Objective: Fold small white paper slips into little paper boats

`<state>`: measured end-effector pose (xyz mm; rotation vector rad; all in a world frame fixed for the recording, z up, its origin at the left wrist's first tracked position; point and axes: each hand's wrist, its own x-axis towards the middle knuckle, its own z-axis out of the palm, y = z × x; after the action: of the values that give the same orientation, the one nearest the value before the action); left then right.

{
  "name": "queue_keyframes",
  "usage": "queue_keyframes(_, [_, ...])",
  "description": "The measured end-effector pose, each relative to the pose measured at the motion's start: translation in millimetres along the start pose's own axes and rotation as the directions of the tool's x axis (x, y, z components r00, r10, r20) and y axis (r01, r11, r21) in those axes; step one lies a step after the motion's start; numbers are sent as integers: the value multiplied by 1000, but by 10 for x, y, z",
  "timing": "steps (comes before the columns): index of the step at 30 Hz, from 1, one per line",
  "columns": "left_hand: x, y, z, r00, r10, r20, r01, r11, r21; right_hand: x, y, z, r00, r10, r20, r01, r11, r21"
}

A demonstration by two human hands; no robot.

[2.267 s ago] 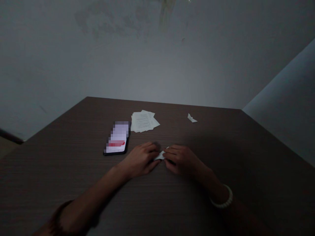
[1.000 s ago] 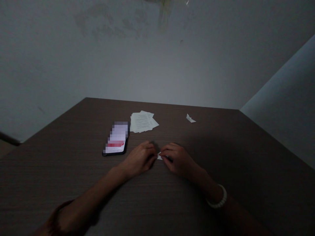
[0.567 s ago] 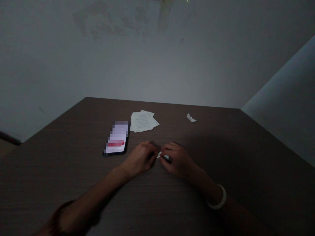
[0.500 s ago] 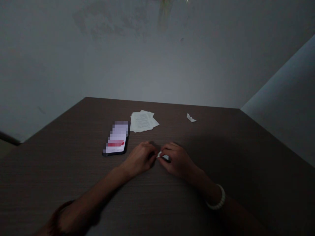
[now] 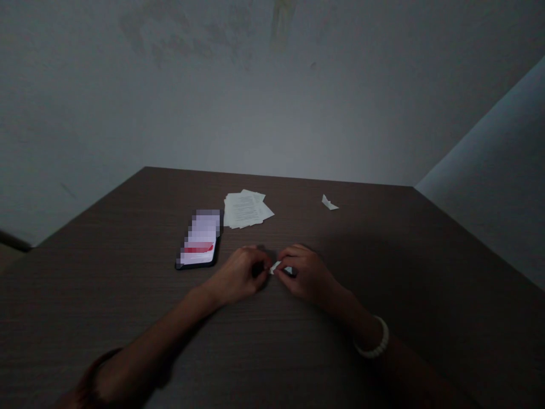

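Folded slip of white paper sits between the two hands, low over the worktop. Compared with about two seconds ago, less of it shows, and the fingers, then laid flatter across it, are now arched into fingertip grips. That suggests finer shaping of the slip rather than broad pressing, with the handling unfinished.

The right hand pinches it narrowly between thumb and forefinger, a pale part showing in the gap behind their tips. The left hand has thumb and forefinger curved in a loop, tips at the slip's left end; whether they grip it I cannot tell. Beyond lie a smartphone and printed sheets.
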<state>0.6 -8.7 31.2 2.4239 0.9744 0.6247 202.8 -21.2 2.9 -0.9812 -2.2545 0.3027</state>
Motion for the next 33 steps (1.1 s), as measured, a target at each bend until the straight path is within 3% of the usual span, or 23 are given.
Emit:
queue_keyframes(16, [8, -36, 56, 992, -124, -28, 125, 989, 80, 14, 14, 25, 1000, -4, -6, 4, 1000, 11])
queue_keyframes(25, [6, -59, 16, 993, -115, 11, 115, 993, 36, -2, -3, -10, 1000, 8, 0, -8, 1000, 9])
queue_keyframes(33, [38, -62, 12, 991, -133, 24, 132, 991, 14, 26, -85, 39, 994, 98, -43, -101, 992, -74])
